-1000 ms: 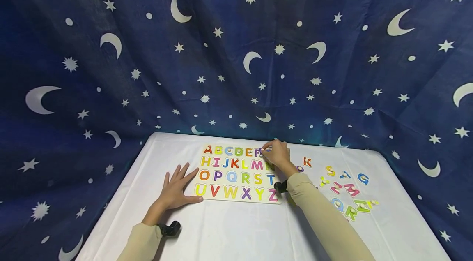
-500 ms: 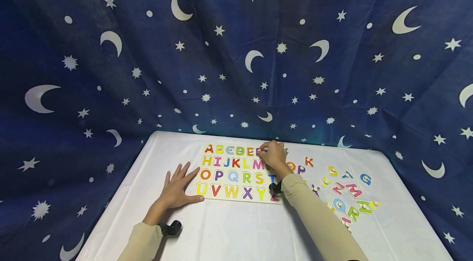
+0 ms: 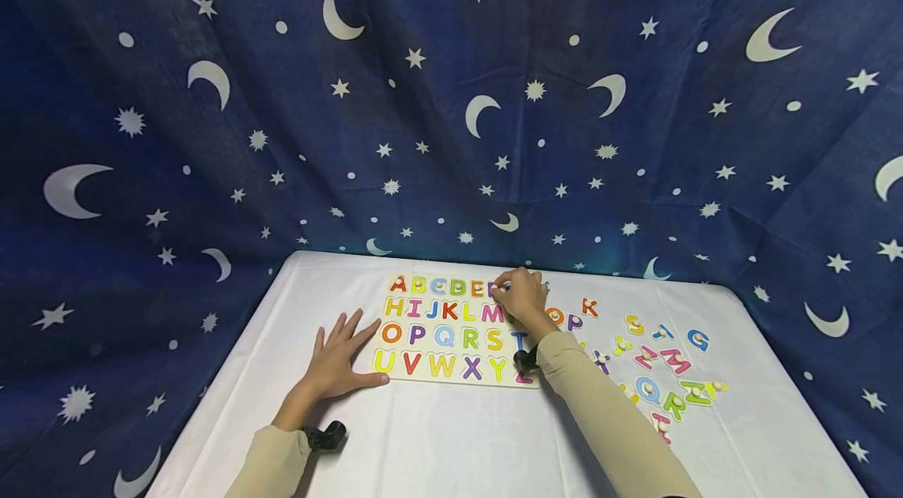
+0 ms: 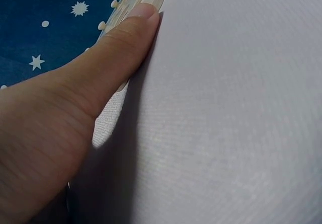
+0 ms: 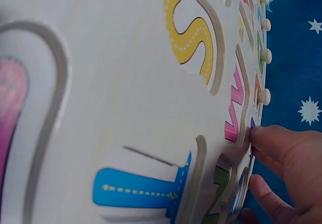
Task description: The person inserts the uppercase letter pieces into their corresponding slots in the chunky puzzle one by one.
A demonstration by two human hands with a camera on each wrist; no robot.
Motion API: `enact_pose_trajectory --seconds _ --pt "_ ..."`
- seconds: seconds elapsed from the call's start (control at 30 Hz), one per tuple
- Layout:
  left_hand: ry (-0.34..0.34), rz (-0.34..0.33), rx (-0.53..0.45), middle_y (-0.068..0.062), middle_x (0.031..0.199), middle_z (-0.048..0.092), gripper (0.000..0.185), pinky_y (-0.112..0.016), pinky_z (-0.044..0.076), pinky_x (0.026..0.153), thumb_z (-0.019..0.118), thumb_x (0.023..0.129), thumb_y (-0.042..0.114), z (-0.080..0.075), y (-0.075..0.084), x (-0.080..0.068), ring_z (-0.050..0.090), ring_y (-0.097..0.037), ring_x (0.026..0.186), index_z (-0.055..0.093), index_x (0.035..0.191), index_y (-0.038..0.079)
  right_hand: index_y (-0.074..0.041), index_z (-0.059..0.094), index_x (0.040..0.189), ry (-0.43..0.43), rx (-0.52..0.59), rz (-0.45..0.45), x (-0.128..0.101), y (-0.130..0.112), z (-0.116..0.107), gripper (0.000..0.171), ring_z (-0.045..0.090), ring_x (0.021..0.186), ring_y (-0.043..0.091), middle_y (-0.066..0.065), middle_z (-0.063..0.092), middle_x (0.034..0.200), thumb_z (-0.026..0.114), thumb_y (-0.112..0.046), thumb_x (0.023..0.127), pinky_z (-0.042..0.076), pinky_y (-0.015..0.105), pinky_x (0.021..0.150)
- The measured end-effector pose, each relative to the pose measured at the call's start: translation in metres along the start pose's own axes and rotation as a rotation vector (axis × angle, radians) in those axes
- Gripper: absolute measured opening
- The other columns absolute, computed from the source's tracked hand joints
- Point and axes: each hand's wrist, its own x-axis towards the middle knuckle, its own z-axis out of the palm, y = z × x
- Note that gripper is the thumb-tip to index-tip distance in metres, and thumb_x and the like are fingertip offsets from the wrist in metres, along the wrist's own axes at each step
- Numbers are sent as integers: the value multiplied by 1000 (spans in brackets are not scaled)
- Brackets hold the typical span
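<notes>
Fingers first: the right hand [image 3: 525,296] is curled over the top row of the alphabet puzzle board [image 3: 430,376], fingertips pinched together at the spot right after the E. There's a small purple letter piece [image 5: 252,123] right at the tip of the index finger in the right wrist view, so it looks like the fingers are gripping that piece against the board, though most of it is hidden under the hand and I can't tell which letter it is. Just below those fingertips sit the pink M recess [image 5: 234,108] and the green N, and further toward the wrist you get the yellow S [image 5: 190,32] and the blue T [image 5: 141,189].

Left hand [image 3: 337,361] is relaxed and flat on the white tablecloth [image 3: 451,443], fingers spread out and straight, not gripping anything. The thumb [image 4: 118,43] lies along the near edge of the board, touching it around the bottom left corner, and the other fingertips reach up beside the board's left edge near the O and U.

Off past the back of the right hand there's a scatter of loose letter pieces [image 3: 659,361] on the cloth: a K and P closest to the hand, then S, T, G, M, Q, R further out, well apart from the board.

Behind everything hangs a dark blue backdrop [image 3: 451,90] printed with moons and stars. Both forearms are in beige sleeves [image 3: 607,419], each with a little black wrist camera strapped on.
</notes>
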Motion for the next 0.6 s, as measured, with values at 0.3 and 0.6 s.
enact_pose_trajectory --seconds 0.3,0.6 --pt "17 6 -9 -20 168 23 108 -73 -2 119 83 69 69 1 0 -2 9 -48 155 44 157 20 -19 82 97 -2 -4 -1 -4 -2 -1 13 50 123 41 13 67 126 79 -29 89 39 59 98" --pt "-1 1 -11 -19 169 21 108 -72 -3 119 82 70 70 -2 1 -1 8 -47 155 43 158 21 -18 81 99 -27 -20 -19 -3 1 -3 14 49 123 43 14 65 129 78 -27 89 38 61 97"
